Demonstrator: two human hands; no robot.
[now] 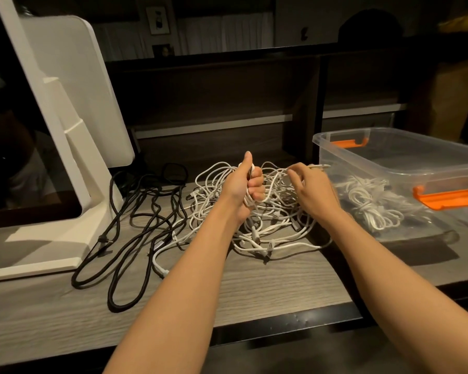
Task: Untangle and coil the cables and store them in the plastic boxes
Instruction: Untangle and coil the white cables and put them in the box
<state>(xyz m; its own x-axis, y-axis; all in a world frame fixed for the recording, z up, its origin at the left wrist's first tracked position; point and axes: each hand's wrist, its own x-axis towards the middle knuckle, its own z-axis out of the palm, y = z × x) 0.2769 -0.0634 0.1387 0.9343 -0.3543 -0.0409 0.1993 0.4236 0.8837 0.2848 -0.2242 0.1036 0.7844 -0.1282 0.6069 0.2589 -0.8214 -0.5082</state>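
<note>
Grey wood-grain desk (268, 287) held tangled white cables (257, 233) beside a clear box (389, 168), left hand (245, 187) fisted around a coil, right hand (311, 190) pinching a strand with narrow fingers.

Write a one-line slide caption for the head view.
Left hand grips coiled white cable while right hand pinches its end above the white tangle, beside a clear box.

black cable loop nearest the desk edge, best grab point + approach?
Likely the rounded near bend of the black cable, from above and the front. It lies flat on the desk, clear of the white tangle and both hands, so fingers can pinch across it.
</note>
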